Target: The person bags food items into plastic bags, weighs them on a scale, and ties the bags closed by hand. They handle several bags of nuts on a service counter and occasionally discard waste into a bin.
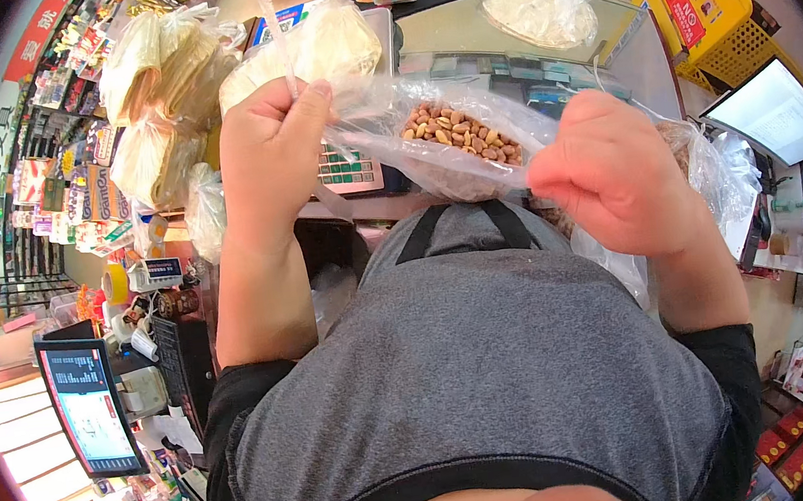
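A clear plastic bag (pixel 391 150) is stretched between my two hands, its mouth spread wide. Shelled nuts (pixel 462 132) with reddish-brown skins, which look like peanuts, lie inside it. My left hand (pixel 270 150) pinches the bag's left edge between thumb and fingers; a narrow clear plastic strip (pixel 269 22) runs up from this hand. With curled fingers, my right hand (pixel 613 169) grips the bag's right edge. Behind the bag is a scale, its keypad (pixel 349 168) partly covered, with a pale plastic-wrapped bundle (pixel 328 42) over its platform.
Bagged stacks of flat pale sheets (pixel 156 78) stand left of the scale. A knotted bag of pale contents (pixel 541 5) rests on the glass-topped counter (pixel 448 33). Right of it is a yellow basket (pixel 723 26). More plastic bags (pixel 724 172) lie near my right forearm. A monitor (pixel 88 408) stands at left.
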Action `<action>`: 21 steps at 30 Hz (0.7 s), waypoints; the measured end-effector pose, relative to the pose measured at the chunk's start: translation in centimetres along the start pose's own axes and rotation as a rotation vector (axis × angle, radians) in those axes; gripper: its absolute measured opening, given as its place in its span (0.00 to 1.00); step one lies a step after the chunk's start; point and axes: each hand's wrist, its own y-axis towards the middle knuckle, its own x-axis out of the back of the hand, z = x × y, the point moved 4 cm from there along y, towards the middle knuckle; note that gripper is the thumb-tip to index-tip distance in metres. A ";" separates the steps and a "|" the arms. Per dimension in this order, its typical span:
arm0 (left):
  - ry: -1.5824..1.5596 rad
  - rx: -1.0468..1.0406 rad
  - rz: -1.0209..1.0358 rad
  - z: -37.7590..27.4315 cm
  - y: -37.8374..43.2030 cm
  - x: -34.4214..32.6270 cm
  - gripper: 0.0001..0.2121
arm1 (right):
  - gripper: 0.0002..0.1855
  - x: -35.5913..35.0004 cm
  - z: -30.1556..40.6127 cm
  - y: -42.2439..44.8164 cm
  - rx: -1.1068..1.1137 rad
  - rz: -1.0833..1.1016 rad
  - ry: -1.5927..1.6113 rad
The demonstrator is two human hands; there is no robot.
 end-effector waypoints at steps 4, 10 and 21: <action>0.011 -0.057 0.075 -0.6 -0.6 -0.9 0.11 | 0.09 -0.6 -1.3 0.0 -0.338 0.205 -0.115; -0.005 -0.035 0.097 -0.5 0.1 -1.4 0.11 | 0.19 1.3 -0.3 2.1 -0.396 0.007 -0.473; 0.310 -0.915 0.050 -6.0 -3.6 -0.5 0.08 | 0.52 -0.4 -12.5 -29.7 -1.134 0.329 -0.371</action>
